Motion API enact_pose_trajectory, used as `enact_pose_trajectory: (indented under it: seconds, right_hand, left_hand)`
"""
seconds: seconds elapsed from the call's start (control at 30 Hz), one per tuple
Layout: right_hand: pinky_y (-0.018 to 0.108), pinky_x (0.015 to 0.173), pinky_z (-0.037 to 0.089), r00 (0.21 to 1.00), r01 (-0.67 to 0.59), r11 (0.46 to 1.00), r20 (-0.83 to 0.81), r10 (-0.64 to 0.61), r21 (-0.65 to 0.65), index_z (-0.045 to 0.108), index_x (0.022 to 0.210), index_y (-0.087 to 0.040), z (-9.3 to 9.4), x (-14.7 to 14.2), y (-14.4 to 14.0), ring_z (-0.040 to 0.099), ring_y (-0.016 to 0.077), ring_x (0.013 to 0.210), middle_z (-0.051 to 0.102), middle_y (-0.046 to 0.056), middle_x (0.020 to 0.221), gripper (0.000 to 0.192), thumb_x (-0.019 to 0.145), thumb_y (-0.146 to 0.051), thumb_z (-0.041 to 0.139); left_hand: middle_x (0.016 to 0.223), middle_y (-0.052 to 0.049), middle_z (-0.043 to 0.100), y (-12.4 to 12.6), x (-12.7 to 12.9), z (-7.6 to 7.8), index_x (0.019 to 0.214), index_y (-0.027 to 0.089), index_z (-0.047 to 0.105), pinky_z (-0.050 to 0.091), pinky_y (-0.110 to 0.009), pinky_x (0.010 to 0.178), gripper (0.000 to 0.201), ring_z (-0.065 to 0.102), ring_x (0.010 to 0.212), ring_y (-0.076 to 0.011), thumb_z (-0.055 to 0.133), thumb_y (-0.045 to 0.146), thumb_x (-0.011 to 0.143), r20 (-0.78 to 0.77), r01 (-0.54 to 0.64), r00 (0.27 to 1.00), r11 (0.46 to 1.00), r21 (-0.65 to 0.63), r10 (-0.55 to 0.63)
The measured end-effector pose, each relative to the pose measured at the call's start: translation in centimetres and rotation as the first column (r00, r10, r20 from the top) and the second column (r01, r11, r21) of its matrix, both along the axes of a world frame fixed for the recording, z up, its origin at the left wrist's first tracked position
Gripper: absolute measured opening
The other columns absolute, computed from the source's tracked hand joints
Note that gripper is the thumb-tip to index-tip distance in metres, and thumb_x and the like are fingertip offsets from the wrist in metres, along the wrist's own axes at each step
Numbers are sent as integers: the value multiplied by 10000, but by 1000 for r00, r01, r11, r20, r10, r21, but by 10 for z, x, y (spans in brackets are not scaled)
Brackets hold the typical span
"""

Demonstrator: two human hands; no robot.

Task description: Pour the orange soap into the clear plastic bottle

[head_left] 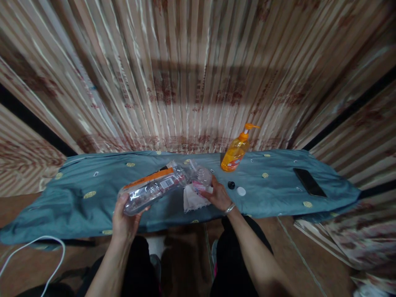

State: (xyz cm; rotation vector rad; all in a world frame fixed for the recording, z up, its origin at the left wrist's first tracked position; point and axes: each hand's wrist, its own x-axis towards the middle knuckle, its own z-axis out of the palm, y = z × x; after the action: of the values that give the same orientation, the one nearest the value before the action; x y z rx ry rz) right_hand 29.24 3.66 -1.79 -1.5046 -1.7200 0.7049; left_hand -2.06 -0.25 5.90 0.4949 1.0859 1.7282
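In my left hand (125, 214) lies a clear plastic bottle (154, 192) with an orange label and a barcode, tilted with its narrower end toward the right. My left fingers wrap its base. My right hand (218, 196) is closed on a small pink-and-white thing (199, 187) beside that narrow end; its kind is not clear. Crumpled clear plastic (202, 175) lies just above the right fingers. A white cloth (194, 200) hangs or lies below them; which one I cannot tell.
An orange pump bottle (235, 154) stands at the back. A black cap (231, 185) and a white cap (241, 191) lie right of my right hand. A dark phone (309, 182) rests farther right on the teal cloth-covered surface (275, 198). Behind hangs a striped curtain (192, 82).
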Motion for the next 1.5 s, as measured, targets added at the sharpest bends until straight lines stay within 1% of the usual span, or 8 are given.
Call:
enact_pose_trajectory:
  seconds: [0.27,0.4,0.5,0.73,1.03,1.2,1.37,1.5]
  right_hand:
    - [495,977,681,999,8,1000,39,-7,-27,680,1488,-199,3,-2,-1,834,341,1026,863,97,1130,656,897,-354,918]
    - [500,981,689,999,35,999,40,-34,-23,698,1469,-192,1,-4,-1,850,374,1060,872,124,1128,649,886,-355,932]
    - [507,989,697,999,28,999,22,-28,-19,702,1460,-203,1,-5,-3,859,388,1092,885,138,1167,627,893,-352,924]
    - [520,986,702,1000,11,1000,29,-11,16,688,1513,-201,4,-7,-5,866,400,1096,881,151,1175,653,911,-347,896]
    - [549,1070,684,1000,5,1000,9,-5,4,668,1532,-196,2,-7,-4,855,413,1194,877,181,1306,662,931,-368,886]
    - [531,1059,691,998,-43,999,-56,43,-4,674,1504,-207,0,-8,-3,863,383,1162,882,163,1288,655,921,-399,903]
    - [507,1047,694,994,-64,998,-93,61,-26,696,1434,-221,0,-11,-3,860,359,1151,887,131,1234,585,911,-381,903]
    - [497,1055,690,994,-64,997,-96,61,-35,683,1433,-218,1,-12,-3,856,354,1168,886,128,1253,582,914,-375,897]
  left_hand:
    - [805,-61,829,4,-5,-11,866,194,808,588,-298,420,538,725,617,-233,1029,552,531,-68,-20,997,999,35,23]
    - [799,-56,805,7,-12,-20,763,203,743,569,-268,445,526,692,612,-198,1029,592,554,-88,-18,996,997,73,24]
    - [818,-39,808,8,-16,-23,788,217,729,566,-245,470,495,706,632,-188,1032,564,606,-79,-25,996,992,122,35]
    - [855,3,844,3,-15,-11,871,224,812,621,-231,504,622,733,678,-176,1139,541,448,-18,-66,997,993,99,68]
    - [827,1,833,0,-16,-4,828,222,809,643,-205,565,584,738,741,-174,1123,406,371,-41,-99,994,991,91,103]
    - [952,-25,879,-3,-15,-1,949,250,851,660,-226,609,582,750,755,-182,1076,376,427,-51,-81,995,992,94,86]
    - [972,-46,882,-3,-15,0,1123,246,864,635,-232,603,720,741,712,-179,1070,366,444,-75,-63,994,988,139,74]
    - [970,-44,872,-4,-18,-2,1100,236,867,635,-229,612,684,756,751,-186,1084,393,471,-105,-42,993,988,149,58]
